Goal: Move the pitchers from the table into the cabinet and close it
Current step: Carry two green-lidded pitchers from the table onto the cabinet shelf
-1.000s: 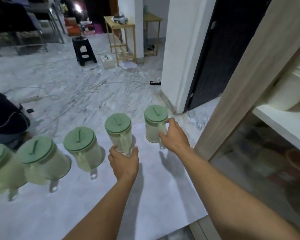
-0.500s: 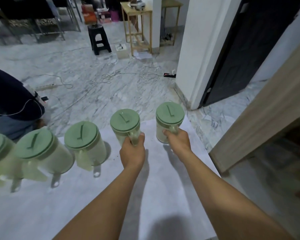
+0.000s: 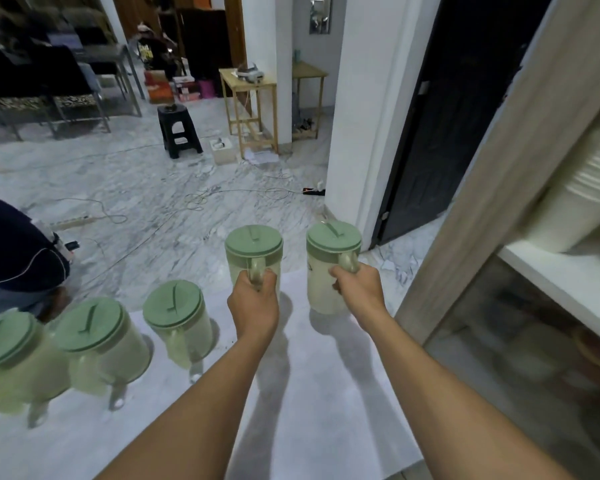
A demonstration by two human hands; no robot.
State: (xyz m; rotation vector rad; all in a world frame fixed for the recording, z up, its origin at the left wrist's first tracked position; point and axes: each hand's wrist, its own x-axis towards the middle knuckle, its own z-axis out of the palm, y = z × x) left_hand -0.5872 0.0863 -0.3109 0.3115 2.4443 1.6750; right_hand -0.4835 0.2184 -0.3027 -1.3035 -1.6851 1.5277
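Gripping the handles of two translucent green-lidded plastic pitchers [image 3: 253,261] at twelve o'clock above the white desk [image 3: 326,393], both hands [image 3: 253,306] risked clipping the wooden cabinet door [image 3: 482,188] at two o'clock.

Two bare forearms reach in from the bottom edge, each ending in a bare hand: the left hand [image 3: 253,308] and the right hand [image 3: 359,292]. No sleeve, cuff or glove covers either arm as far as the picture shows. The wrists carry no watch or band. The fingers [image 3: 270,278] show no rings on the parts visible.
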